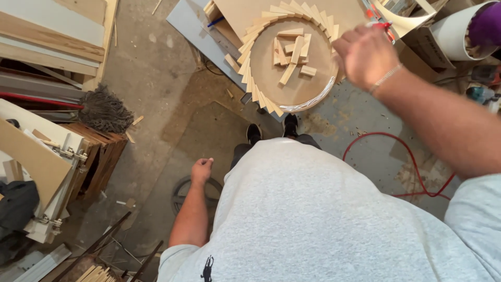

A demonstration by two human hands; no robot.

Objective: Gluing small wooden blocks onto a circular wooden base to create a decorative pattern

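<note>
Grey cloth of the person's shirt (313,214) fills the near view. Beside it, the left hand (201,170) hangs at the side over the concrete floor (156,78), fingers curled into a loose fist around nothing. Past the black shoes (271,129), a red hose (412,156) loops on the right. Farther off lies a round wooden disc (318,78), its left rim lined with small wood wedges (250,78) (more short blocks (292,52) lie piled at its middle). The right hand (365,55) hovers over the disc's right edge, fingers bent down; I cannot tell if it grips anything.
</note>
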